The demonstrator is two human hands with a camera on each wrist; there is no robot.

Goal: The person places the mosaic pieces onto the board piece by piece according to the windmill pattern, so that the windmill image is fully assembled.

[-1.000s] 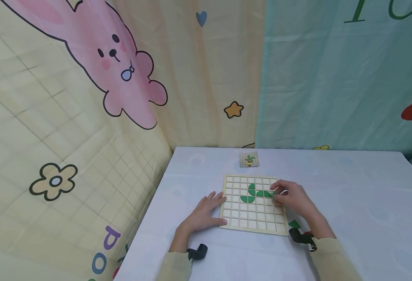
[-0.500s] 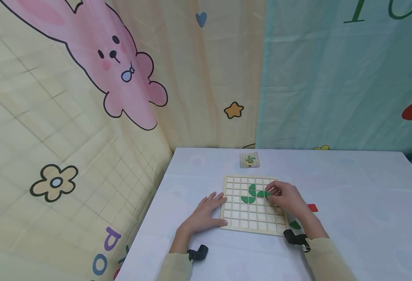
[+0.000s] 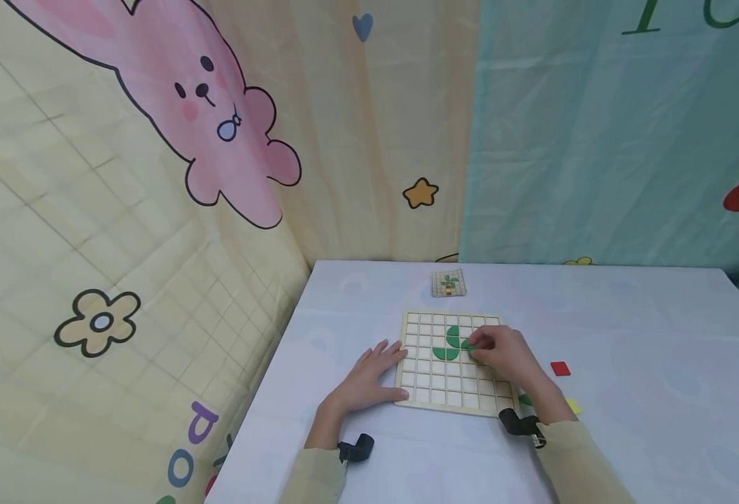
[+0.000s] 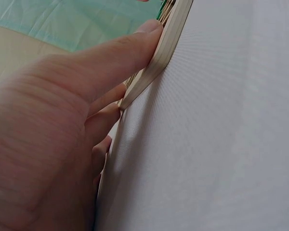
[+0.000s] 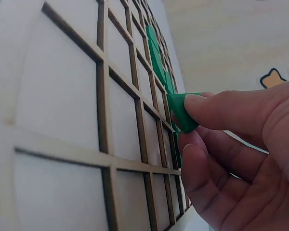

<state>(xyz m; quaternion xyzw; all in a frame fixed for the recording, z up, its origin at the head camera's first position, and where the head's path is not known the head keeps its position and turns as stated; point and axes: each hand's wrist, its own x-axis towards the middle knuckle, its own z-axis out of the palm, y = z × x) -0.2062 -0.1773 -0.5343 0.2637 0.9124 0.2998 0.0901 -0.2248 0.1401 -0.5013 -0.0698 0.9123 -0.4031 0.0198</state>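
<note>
A pale wooden grid board lies on the table in the head view. My left hand rests at its left edge with the fingers spread; in the left wrist view the thumb lies along the board's rim. Over the upper right part of the grid, my right hand pinches a green tile between thumb and fingers. Several green quarter-round tiles sit in cells just left of that hand. The right fingers partly hide the cells under them.
A small pattern card lies beyond the board. To the right are a red tile, a yellow tile partly behind the right forearm, and a green tile. Printed curtains stand behind the white table.
My right hand has moved left over the grid with the green tile. The red tile and part of the yellow tile have come into sight beside the forearm. My left hand stays put.
</note>
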